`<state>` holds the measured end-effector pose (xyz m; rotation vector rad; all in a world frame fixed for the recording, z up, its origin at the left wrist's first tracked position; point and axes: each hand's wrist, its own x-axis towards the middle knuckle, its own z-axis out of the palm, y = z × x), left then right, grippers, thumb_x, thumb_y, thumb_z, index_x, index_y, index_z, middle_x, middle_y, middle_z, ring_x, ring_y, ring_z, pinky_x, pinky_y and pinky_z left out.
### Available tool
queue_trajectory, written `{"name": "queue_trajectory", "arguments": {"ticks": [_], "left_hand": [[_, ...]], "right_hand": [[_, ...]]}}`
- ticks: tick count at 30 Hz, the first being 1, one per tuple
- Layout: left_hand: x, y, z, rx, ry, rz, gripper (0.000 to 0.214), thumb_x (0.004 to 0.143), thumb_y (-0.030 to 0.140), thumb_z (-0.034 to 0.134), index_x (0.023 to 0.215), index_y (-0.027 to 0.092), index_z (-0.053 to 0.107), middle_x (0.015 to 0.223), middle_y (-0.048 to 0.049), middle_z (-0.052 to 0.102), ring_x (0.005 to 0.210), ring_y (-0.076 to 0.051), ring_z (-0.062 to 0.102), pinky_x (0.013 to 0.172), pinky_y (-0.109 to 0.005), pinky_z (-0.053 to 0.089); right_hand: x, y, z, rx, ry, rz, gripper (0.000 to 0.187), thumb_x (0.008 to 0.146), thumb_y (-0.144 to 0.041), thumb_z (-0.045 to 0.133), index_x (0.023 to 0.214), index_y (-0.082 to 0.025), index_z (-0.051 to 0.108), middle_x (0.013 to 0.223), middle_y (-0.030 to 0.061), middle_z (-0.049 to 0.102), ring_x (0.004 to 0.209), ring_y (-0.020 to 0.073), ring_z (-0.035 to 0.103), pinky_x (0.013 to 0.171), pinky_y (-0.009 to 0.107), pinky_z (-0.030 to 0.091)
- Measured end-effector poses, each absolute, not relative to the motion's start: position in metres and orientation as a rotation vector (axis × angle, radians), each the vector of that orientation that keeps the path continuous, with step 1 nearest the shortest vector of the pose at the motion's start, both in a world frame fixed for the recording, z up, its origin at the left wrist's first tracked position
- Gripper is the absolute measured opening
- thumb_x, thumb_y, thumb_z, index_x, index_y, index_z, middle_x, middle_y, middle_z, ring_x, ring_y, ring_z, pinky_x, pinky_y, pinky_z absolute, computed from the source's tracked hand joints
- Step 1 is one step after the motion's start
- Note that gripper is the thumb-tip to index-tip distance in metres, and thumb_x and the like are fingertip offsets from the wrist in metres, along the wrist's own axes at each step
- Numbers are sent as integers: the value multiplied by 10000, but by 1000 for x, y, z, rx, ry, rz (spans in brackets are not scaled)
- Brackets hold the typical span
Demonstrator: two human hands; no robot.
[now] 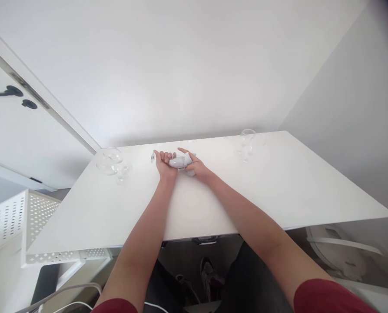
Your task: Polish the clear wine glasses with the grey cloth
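Observation:
Both of my hands meet at the far middle of the white table (278,187). My left hand (164,163) is closed around the stem end of a clear glass (177,162) held sideways; its round foot sticks out to the left of my fingers. My right hand (196,166) is closed on the bowl end, with what looks like a white cloth (191,157) pressed against it. The part of the glass inside my hands is hidden.
Clear glasses (111,161) sit at the table's far left, and one stemmed glass (247,140) stands at the far right. A white perforated shelf (21,217) is to the left and a door with a black handle (13,91) beyond it. A white round appliance (337,254) is on the floor at the right.

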<state>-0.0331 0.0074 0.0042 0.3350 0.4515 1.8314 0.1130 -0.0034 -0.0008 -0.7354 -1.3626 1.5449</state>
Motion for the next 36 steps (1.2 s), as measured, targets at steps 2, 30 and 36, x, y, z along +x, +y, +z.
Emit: {"name": "queue_trajectory", "arguments": {"ticks": [2,30,36], "left_hand": [[-35,8,5,332,425,1824,588,1000,553,582,598,216,315,518,65,272,543,-106,495,880,-314,542],[-34,1,9,347,424,1805,568,1015,394,574,578,219,257,437,71,187,467,-104,416,740,-295,542],[-35,4,7,384,471,1817,567,1010,386,575,582,216,245,432,76,193,476,-97,432,768,-276,540]], "right_hand": [[113,-3,0,-709,-1264,1552,997,568,-93,586,1530,-325,463,1203,32,701,976,204,651,809,309,564],[116,-6,-1,-791,-1280,1531,903,545,-104,556,1434,-267,547,949,4,632,828,177,589,726,278,502],[107,-3,-10,-821,-1474,1318,938,603,-83,562,1515,-270,446,1111,36,643,932,208,583,906,364,493]]}}
